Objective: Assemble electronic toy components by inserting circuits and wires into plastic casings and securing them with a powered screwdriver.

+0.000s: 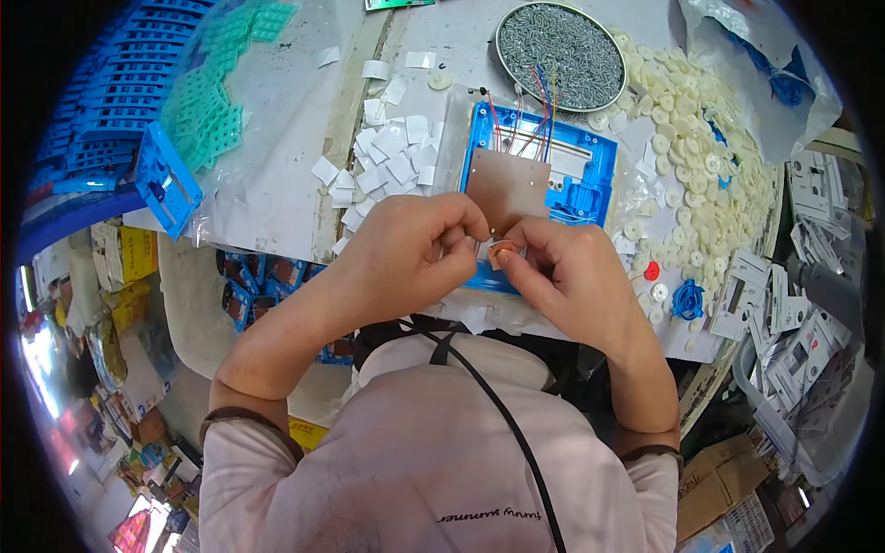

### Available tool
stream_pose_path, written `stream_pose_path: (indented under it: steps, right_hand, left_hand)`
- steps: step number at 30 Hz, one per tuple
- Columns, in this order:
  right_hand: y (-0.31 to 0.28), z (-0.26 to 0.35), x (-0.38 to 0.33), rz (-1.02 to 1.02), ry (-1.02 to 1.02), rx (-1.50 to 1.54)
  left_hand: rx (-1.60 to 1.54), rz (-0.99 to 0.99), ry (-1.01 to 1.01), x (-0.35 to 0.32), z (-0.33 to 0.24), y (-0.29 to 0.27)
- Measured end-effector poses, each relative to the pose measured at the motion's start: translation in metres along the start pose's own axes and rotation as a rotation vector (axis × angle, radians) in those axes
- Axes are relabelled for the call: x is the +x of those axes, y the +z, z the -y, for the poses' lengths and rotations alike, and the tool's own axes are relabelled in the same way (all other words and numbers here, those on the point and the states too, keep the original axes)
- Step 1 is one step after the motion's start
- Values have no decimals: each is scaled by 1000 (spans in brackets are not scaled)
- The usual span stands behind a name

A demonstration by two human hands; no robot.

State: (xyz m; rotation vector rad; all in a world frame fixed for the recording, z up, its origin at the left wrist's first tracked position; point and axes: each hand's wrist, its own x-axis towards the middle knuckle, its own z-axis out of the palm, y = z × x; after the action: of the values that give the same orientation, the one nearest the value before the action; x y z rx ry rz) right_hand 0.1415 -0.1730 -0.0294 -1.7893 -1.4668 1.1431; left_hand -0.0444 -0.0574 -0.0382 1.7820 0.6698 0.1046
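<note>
1 right hand (570, 267) pinches an orange piece (499, 255) near blue case's edge (489, 277), left hand's (412, 241) hold unclear.

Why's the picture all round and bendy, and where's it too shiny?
In the head view, the fisheye lens darkens the left and right sides and bends straight edges near the rim; in the head view, glare whitens a patch far left, below the yellow box; also in the head view, the right hand looks clear, its orange-brown bit too small to make out.
</note>
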Motion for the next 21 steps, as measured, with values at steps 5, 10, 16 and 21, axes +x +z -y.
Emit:
stream_pose_path:
  steps: [5,10,16,21]
  right_hand:
    - [0,0,1,8,0,-16]
    - [1,2,0,14,-14,-22]
    - [14,8,-10,-253,19,150]
    - [23,-2,-18,-257,43,486]
  left_hand:
    - [40,23,73,3,-3,-2]
    - [-50,73,7,1,3,-3]
    - [-268,63,-120,-3,2,2]
    - [-283,-78,-25,-7,-2,21]
